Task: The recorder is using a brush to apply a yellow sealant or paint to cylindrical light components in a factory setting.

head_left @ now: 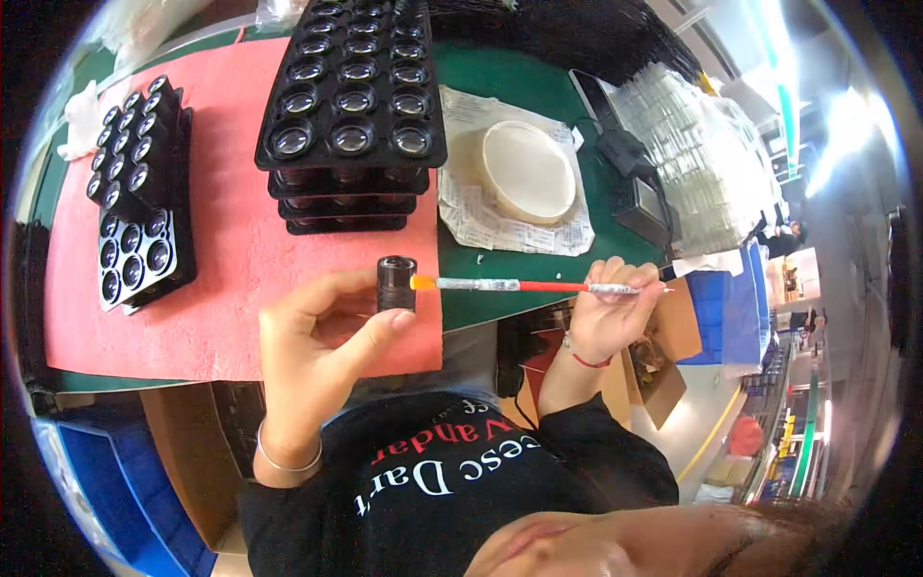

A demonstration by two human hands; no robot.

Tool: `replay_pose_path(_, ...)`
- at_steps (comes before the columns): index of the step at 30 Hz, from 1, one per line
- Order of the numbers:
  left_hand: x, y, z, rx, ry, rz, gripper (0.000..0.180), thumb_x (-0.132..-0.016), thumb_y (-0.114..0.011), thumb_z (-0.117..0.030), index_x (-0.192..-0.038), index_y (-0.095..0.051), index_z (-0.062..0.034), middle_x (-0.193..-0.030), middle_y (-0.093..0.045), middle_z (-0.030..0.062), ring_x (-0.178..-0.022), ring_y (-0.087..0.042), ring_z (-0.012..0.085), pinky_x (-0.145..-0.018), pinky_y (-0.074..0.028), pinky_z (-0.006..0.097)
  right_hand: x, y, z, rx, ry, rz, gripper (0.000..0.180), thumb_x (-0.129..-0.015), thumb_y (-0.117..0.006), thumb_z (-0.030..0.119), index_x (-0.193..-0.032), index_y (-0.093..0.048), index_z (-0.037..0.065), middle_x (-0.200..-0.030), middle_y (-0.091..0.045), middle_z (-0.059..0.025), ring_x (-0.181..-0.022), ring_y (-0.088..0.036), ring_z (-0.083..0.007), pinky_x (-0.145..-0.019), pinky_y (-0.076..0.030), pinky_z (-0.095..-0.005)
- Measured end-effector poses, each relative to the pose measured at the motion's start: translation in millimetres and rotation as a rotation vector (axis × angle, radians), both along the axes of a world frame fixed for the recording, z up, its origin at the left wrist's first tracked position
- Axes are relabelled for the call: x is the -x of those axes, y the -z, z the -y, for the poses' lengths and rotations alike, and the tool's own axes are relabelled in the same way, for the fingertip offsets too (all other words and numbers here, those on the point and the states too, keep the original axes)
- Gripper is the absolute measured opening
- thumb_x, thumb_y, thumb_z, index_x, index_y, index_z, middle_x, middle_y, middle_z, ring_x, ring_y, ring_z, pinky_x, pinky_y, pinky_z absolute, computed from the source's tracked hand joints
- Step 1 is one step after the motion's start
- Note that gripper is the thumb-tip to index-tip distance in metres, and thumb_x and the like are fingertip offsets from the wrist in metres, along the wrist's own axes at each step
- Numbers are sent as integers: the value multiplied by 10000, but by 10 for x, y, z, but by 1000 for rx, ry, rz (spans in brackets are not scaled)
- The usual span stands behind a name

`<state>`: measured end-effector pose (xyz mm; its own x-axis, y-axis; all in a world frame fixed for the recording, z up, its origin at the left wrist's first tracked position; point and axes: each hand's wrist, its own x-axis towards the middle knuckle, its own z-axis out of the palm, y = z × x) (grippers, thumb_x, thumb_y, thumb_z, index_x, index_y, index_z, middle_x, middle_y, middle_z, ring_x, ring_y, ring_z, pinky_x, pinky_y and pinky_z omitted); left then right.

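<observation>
My left hand (322, 337) holds a short black lens barrel (395, 285) upright between thumb and fingers, above the pink mat's near edge. In my right hand (615, 313) is a thin brush (553, 287) with a red handle, partly wrapped in whitish material. It lies level, and its orange tip meets the right side of the barrel, or comes very close. Beyond my left hand stand stacked black trays (356, 115) with rows of glass-topped barrels. A round container with a pale lid (529, 171) rests on printed paper beyond the brush.
Another black tray (135, 255) and a cluster of barrels (135, 144) are at the left on the pink mat (221, 327). Stacked clear plastic trays (692, 154) and a small black device (644, 210) stand at the right. Blue bins (106, 490) sit below the table's left edge.
</observation>
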<state>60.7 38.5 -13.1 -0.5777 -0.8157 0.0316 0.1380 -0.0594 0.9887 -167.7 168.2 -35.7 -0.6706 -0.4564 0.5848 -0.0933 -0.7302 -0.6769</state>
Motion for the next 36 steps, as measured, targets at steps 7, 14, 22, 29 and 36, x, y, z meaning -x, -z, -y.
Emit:
replay_pose_path(7, -16, -21, 19, 45, 16, 18, 255, -703, -677, -29, -929, -594, 57, -796, -639, 91, -709, -606, 114, -648, -495, 231, -29, -3, 21, -26, 42, -76, 287, -894, -428, 321, -721, -408, 94, -542, -331, 23, -498, -301, -92, -496, -240, -240)
replay_pose_path(14, -45, -36, 26, -34, 59, -17, 250, -731, -657, -37, -951, -585, 58, -835, -635, 94, -766, -600, 119, -691, -482, 236, -30, 57, 40, -24, 58, -53, 279, -895, -432, 304, -712, -427, 93, -550, -328, 32, -500, -299, -89, -499, -234, -242)
replay_pose_path(22, -58, -38, 56, -53, 112, -43, 246, -762, -615, -19, -987, -565, 66, -883, -626, 98, -809, -593, 128, -729, -471, 243, -15, 118, 69, -15, 89, -26, 275, -898, -428, 298, -724, -454, 87, -540, -331, 24, -503, -296, -89, -503, -226, -243)
replay_pose_path(29, -94, -64, 42, -77, 121, -96, 264, -755, -616, -6, -1006, -561, 57, -896, -621, 96, -840, -585, 134, -756, -468, 261, 43, 206, 68, 96, 118, -17, 275, -902, -411, 280, -704, -436, 89, -529, -320, 22, -503, -290, -88, -502, -236, -246)
replay_pose_path(36, -406, -176, 156, 276, -357, -62, 275, -669, -606, 53, -935, -560, 6, -882, -586, 57, -816, -571, 119, -727, -462, 236, 49, 207, 19, 152, 148, 31, 279, -895, -411, 308, -707, -413, 102, -519, -315, 23, -490, -282, -87, -489, -223, -242)
